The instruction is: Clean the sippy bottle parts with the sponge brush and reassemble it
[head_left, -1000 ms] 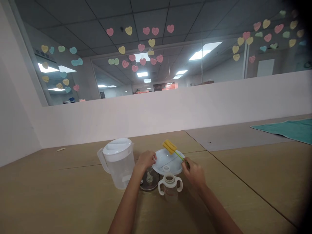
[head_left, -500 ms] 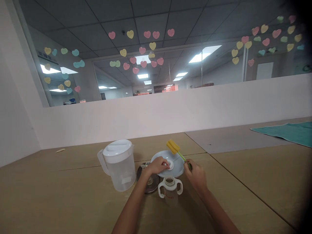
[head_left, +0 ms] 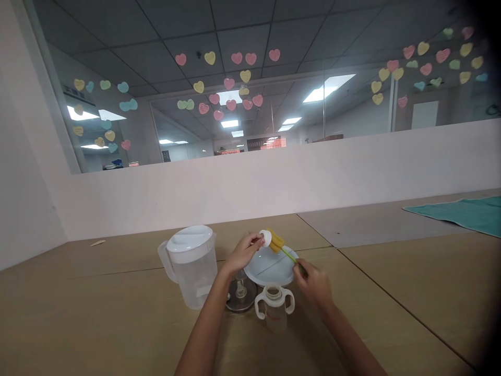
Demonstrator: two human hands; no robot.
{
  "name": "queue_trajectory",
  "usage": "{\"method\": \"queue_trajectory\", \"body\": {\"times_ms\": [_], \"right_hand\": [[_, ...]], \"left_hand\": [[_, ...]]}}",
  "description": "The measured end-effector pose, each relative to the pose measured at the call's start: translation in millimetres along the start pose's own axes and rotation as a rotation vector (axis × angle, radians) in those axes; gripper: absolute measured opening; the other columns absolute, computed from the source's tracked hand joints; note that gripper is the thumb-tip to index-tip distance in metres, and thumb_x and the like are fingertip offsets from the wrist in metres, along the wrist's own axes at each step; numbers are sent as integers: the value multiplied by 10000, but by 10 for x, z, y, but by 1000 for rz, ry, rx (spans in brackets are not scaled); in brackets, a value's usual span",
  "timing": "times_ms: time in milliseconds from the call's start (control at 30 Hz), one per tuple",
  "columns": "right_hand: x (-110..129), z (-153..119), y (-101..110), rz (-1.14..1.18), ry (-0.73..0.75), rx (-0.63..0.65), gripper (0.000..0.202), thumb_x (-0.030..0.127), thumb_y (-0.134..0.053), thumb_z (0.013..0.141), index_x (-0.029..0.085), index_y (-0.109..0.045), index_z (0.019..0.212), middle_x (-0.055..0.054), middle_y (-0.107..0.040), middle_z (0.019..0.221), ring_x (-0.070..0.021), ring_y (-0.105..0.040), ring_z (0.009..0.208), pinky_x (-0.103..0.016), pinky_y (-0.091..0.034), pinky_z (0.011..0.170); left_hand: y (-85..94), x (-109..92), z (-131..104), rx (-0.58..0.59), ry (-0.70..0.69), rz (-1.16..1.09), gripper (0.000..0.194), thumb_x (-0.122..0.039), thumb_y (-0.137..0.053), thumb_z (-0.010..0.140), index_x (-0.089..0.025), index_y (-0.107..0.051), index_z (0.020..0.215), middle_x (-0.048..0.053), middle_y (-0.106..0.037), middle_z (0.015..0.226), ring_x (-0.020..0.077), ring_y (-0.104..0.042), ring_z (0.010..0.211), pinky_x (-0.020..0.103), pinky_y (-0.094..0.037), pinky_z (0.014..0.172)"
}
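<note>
While the left hand [head_left: 245, 250] pinches a small white ring [head_left: 266, 238] between thumb and fingers, the right hand [head_left: 313, 282] is clenched around the green handle of a sponge brush [head_left: 276, 240]. The brush slants up to the left, and its yellow head sits right against the ring's right side, as far as the view shows — whether its tip goes inside I cannot tell. Both are above the far left part of a white bowl [head_left: 270, 271], which rests on the wooden table [head_left: 117, 313].

On the near side of the bowl, a clear bottle [head_left: 274, 308] stands upright, its round mouth facing up and a white two-handled collar about its neck. Left of the bottle lies a dark round plate [head_left: 246, 304] with a clear teat [head_left: 241, 290] on it; the left forearm hides part of that plate. Farther left stands a translucent pitcher [head_left: 195, 277] — white lid on, handle to the left. At the far right, a teal cloth [head_left: 462, 213] lies spread flat.
</note>
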State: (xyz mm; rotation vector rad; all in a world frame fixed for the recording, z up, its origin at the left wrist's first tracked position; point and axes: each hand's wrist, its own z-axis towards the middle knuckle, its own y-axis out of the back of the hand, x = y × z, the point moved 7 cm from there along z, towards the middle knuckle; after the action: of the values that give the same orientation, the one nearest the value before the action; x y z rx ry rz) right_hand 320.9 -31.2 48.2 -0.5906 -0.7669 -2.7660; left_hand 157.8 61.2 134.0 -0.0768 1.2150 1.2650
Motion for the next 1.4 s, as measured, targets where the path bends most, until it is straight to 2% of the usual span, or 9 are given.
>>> {"method": "queue_trajectory", "body": {"times_ms": [133,267,333,500,600,700,900,1033,1400], "right_hand": [[32,-22,-26,-12,40,6,325,320,-370,830,169,-649,759,-18,-615,551,-103,-517,460,-211,-257,478],[1,-13,-3,-36,11,-19,311,323,-383,828,167,-649,789,-22,-630,576,-109,-528,472,-207,-250,469],[-31,-2,9,-45,-23,-21,307,325,-387,827,168,-649,798,-24,-634,584,-112,-531,477,-205,-246,465],[-52,4,18,-47,-31,-10,325,317,-372,825,155,-651,788,-35,-628,577,-108,-518,467,-205,-249,466],[-63,-7,16,-52,-32,-11,322,319,-374,822,158,-650,777,-31,-617,560,-101,-499,454,-206,-239,463],[-70,-12,17,-57,-30,-23,313,322,-382,820,164,-646,761,-23,-605,550,-98,-489,454,-206,-236,468],[-53,-12,9,-76,-23,-21,317,314,-374,817,162,-644,750,-26,-603,555,-95,-475,451,-214,-224,473],[-46,-12,15,-75,-28,-11,324,319,-365,816,160,-639,744,-23,-593,543,-93,-464,443,-214,-219,468],[-41,-16,7,-66,-29,2,311,315,-377,821,162,-643,769,-22,-601,549,-94,-479,452,-209,-230,468]], "left_hand": [[107,151,31,-168,17,262,333,-427,-438,840,-154,-605,933,53,-502,933,167,-483,910,289,-405,833],[264,130,1,-233,54,389,344,-404,-364,866,-149,-578,956,78,-521,1016,181,-474,995,284,-394,850],[326,97,-45,-173,103,469,357,-405,-335,875,-148,-575,936,74,-553,997,183,-488,978,285,-384,844],[293,306,-269,260,401,763,233,-325,-485,787,-151,-624,721,44,-636,728,173,-566,725,250,-399,668],[259,460,-366,376,523,800,169,-233,-552,711,-139,-623,591,52,-629,598,172,-569,624,241,-392,589],[207,579,-409,457,601,816,149,-206,-552,698,-139,-652,611,63,-652,612,169,-575,596,240,-397,558],[73,731,-442,565,668,778,171,-254,-666,602,-167,-700,744,45,-690,725,157,-586,605,219,-419,525],[40,805,-433,562,664,759,222,-280,-726,510,-173,-696,702,38,-690,734,169,-593,639,215,-429,528],[48,989,-463,561,685,657,157,-257,-708,495,-187,-630,612,-1,-617,581,162,-555,534,256,-426,509]]}}
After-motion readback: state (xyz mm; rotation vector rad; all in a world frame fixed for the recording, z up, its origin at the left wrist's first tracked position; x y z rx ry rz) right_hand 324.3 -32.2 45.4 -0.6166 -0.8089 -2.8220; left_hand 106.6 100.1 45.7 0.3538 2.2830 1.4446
